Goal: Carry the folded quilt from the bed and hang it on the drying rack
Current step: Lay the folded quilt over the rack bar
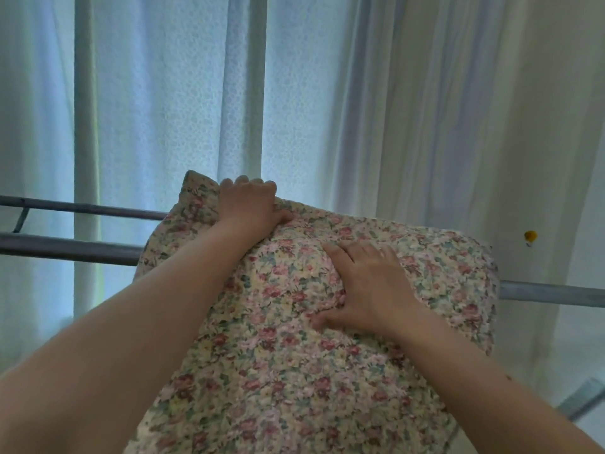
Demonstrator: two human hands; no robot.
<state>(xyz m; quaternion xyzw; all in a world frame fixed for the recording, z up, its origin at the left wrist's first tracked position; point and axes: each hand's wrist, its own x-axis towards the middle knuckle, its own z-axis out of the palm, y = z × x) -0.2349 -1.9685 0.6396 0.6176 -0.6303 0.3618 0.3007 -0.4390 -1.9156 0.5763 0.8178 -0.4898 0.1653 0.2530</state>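
Quilt (294, 371): lay over the rack (65, 248) bars, under both hands.
Left hand (250, 204): gripped the quilt's far edge, fingertips hidden behind it.
Right hand (370, 290): pressed flat on the quilt, fingers spread.
Hidden: the rack's middle, beneath the quilt.

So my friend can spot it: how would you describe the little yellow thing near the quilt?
Find the tall pale curtains, then the grey rack bars crossing in front. Follow them right, past the flowery quilt lying over them, to the white surface. The little yellow thing sits above the bar, the only bright spot there.
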